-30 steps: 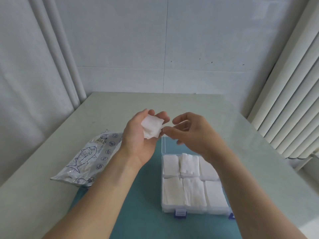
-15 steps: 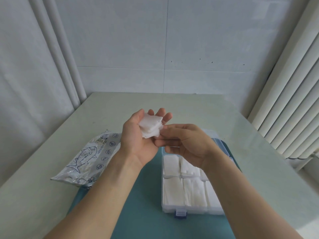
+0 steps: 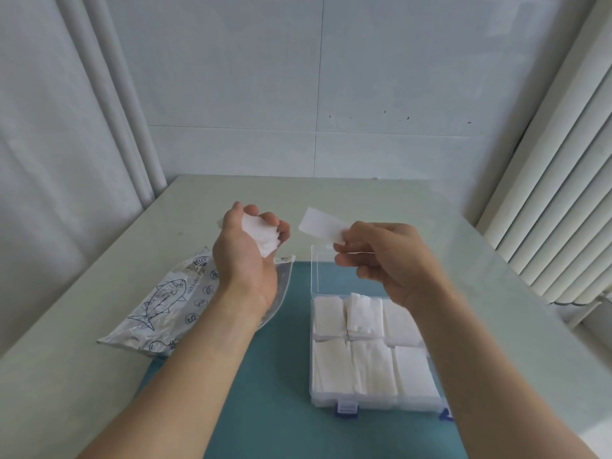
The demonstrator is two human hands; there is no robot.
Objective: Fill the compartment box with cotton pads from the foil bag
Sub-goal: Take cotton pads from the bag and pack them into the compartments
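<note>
My left hand (image 3: pixel 246 256) is raised above the table and cups a small stack of white cotton pads (image 3: pixel 261 235). My right hand (image 3: pixel 384 256) pinches a single cotton pad (image 3: pixel 319 225) by its edge, held in the air above the far end of the box. The clear compartment box (image 3: pixel 371 402) lies on a teal mat with its lid up; its visible compartments hold white pads (image 3: pixel 372 366). The silver foil bag (image 3: pixel 165 303) with a fish drawing lies flat to the left, partly behind my left forearm.
The teal mat (image 3: pixel 281 376) covers the near middle of a pale table (image 3: pixel 66 376). Curtains hang at the left, a tiled wall stands behind, and vertical blinds (image 3: pixel 563 193) run along the right side.
My right hand has pulled one pad off the stack and moved right, away from my left hand. The left hand still holds the remaining stack.
</note>
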